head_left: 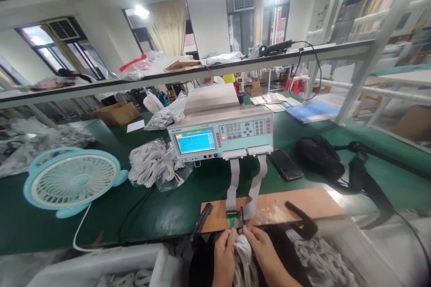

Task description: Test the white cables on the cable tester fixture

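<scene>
My left hand is closed in a pinch on one end of a white cable, right at a small green circuit board. My right hand pinches another cable end just below the dark connector beside that board. Between my hands hangs a looped bundle of white cables. Grey ribbon cables run from the board and connector up to a tester with a lit blue screen. The plugs themselves are mostly covered by my fingertips.
A wooden board lies along the bench edge, with black clamps on it. A blue fan, bagged cables, a phone and a black bag stand around. Cable-filled white bins flank me.
</scene>
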The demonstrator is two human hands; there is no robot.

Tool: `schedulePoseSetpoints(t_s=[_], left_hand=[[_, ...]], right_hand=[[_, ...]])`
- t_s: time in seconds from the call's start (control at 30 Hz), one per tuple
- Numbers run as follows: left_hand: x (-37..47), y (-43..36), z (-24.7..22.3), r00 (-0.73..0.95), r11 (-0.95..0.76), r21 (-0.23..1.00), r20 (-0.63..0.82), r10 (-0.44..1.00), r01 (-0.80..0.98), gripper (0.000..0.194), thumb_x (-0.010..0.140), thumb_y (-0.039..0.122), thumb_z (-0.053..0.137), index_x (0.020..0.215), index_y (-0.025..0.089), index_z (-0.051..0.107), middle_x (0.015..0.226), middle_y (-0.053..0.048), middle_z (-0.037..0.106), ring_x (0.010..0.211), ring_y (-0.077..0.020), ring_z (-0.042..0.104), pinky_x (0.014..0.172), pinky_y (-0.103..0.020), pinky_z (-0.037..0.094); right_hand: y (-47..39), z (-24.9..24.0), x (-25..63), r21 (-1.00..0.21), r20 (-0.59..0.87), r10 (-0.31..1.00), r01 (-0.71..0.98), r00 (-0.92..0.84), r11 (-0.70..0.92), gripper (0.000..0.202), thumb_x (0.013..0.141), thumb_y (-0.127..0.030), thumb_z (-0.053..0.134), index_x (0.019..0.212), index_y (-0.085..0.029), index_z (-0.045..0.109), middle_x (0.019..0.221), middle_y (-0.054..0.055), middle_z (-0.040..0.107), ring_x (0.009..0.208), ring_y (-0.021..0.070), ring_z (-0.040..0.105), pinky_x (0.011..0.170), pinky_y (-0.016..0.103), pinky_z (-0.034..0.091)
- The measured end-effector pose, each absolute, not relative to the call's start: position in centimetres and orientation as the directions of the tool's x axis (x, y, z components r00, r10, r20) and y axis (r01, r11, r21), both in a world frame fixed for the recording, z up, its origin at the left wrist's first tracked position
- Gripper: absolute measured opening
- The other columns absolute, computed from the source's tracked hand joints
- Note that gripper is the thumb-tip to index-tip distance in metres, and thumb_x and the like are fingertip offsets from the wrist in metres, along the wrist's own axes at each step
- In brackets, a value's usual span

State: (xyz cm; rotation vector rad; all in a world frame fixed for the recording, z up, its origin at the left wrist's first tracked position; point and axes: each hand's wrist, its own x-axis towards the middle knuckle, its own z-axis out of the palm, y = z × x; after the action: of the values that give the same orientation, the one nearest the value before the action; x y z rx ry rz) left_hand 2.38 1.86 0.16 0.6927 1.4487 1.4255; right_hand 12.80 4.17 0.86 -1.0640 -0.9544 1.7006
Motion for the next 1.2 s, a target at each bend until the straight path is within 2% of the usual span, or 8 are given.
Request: schedulePoseSetpoints(t_s=[0.47,0.6,0.67,0.73,0.87,1.03,1.13,1.2], left_hand=[[3.4,-0.9,0.2,-0.245,0.197,0.963,-0.240,0.939,-0.186,0.028,0.079,0.042,0.058,0.072,0.015,0.062,0.057,0.002,0.057,0.053,-0.0108,0.050,0.049,-0.018,0.039],[3.9,-2.0,1.7,-0.244,0.254,0.892,-0.359,0.901,-0.374,0.030,0.082,0.046,0.051,0.075,0.017,0.056,0.043,0.007,0.043,0.033,-0.0077,0.039,0.033,-0.017,0.029],[3.9,-2.0,2.2,-0.254,0.235,0.869,-0.369,0.894,-0.436,0.029,0.083,0.045,0.052,0.074,0.017,0.053,0.044,0.008,0.044,0.032,-0.0068,0.039,0.032,-0.016,0.028],[4.1,-1.9,2.2,-0.243,0.229,0.865,-0.364,0.899,-0.446,0.026,0.082,0.041,0.054,0.073,0.018,0.050,0.046,0.007,0.046,0.033,-0.0059,0.040,0.033,-0.015,0.029],[5.4,-1.5,1.4,-0.170,0.253,0.912,-0.318,0.933,-0.322,0.019,0.082,0.035,0.056,0.076,0.019,0.050,0.044,0.008,0.047,0.037,-0.0072,0.043,0.038,-0.016,0.033],[5.5,-2.1,0.7,-0.188,0.108,0.989,-0.124,0.974,-0.097,0.016,0.075,0.028,0.064,0.084,0.019,0.055,0.069,0.002,0.055,0.060,-0.0112,0.054,0.059,-0.022,0.046],[4.5,-3.4,0.6,-0.195,0.066,0.997,-0.059,0.979,0.031,0.024,0.066,0.025,0.070,0.086,0.019,0.057,0.090,-0.002,0.054,0.079,-0.0154,0.055,0.074,-0.025,0.047],[4.0,-4.5,0.6,-0.195,0.172,0.982,-0.155,0.969,0.078,0.031,0.063,0.025,0.073,0.088,0.019,0.055,0.086,-0.001,0.052,0.075,-0.0147,0.054,0.069,-0.024,0.046]], right_hand=[[2.1,1.0,14.8,-0.944,-0.251,0.935,-0.150,-0.249,-0.293,0.032,0.074,-0.046,0.055,0.061,-0.018,0.044,0.055,-0.005,0.040,0.053,0.0104,0.037,0.051,0.022,0.031],[2.2,0.9,22.1,-0.939,-0.277,0.903,0.291,-0.329,-0.183,0.023,0.078,-0.034,0.046,0.063,-0.018,0.051,0.057,-0.002,0.047,0.055,0.0131,0.045,0.054,0.024,0.033],[2.3,0.8,25.6,-0.752,-0.215,0.946,0.659,-0.243,-0.001,0.015,0.075,-0.024,0.051,0.063,-0.017,0.055,0.063,0.002,0.053,0.062,0.0167,0.050,0.061,0.028,0.035],[2.0,0.9,27.2,-0.602,-0.111,0.976,0.794,-0.188,0.084,0.008,0.074,-0.020,0.054,0.075,-0.016,0.061,0.078,0.008,0.058,0.071,0.0206,0.053,0.067,0.031,0.037],[0.0,1.7,24.3,-0.870,-0.125,0.892,0.480,-0.434,0.111,0.018,0.086,-0.025,0.046,0.091,-0.021,0.062,0.087,0.005,0.061,0.080,0.0191,0.055,0.073,0.028,0.041],[-1.4,1.0,19.2,-0.966,-0.217,0.785,0.013,-0.580,-0.257,0.023,0.085,-0.036,0.050,0.087,-0.016,0.060,0.074,0.000,0.056,0.065,0.0129,0.049,0.059,0.023,0.040],[-1.4,0.3,18.8,-0.961,-0.221,0.814,-0.020,-0.538,-0.275,0.020,0.084,-0.033,0.052,0.083,-0.015,0.060,0.073,-0.001,0.055,0.065,0.0123,0.048,0.061,0.022,0.039],[-1.3,0.4,19.0,-0.981,-0.182,0.830,0.035,-0.527,-0.193,0.016,0.083,-0.028,0.051,0.084,-0.016,0.062,0.076,0.000,0.058,0.069,0.0131,0.051,0.064,0.022,0.040]])
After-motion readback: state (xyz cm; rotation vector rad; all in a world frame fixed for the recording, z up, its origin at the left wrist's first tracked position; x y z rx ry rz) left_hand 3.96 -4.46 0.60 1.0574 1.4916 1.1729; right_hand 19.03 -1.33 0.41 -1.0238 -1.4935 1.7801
